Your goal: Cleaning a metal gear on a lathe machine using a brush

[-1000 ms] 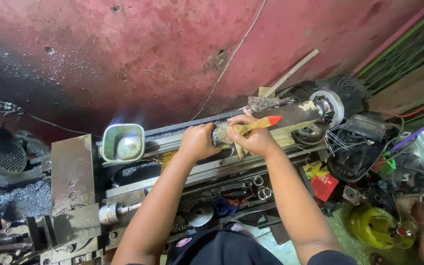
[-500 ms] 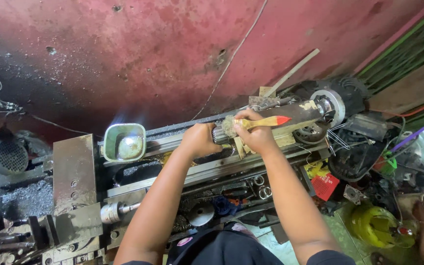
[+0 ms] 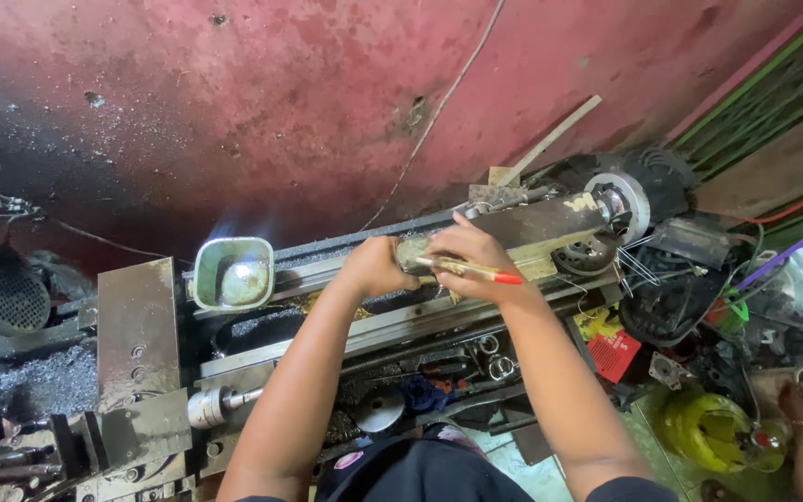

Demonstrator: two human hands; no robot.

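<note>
While the left hand (image 3: pixel 375 267) is closed around the grey bar (image 3: pixel 550 223) on the lathe (image 3: pixel 401 321) to steady it, the right hand (image 3: pixel 476 260) pinches a brush (image 3: pixel 471 270); its fingers rest on the bar.

A: Position of the hands?
B: Left hand (image 3: pixel 378 267) and right hand (image 3: pixel 472 260) sit side by side on the lathe bed (image 3: pixel 401 321), mid-scene. The brush (image 3: pixel 472 270) lies across the right hand.
A: Surroundings?
B: Lamp (image 3: pixel 232 272) left of the hands; chuck (image 3: pixel 617 203) far right; wall (image 3: pixel 327 102) behind; pile of chips (image 3: pixel 44 383) near left.
</note>
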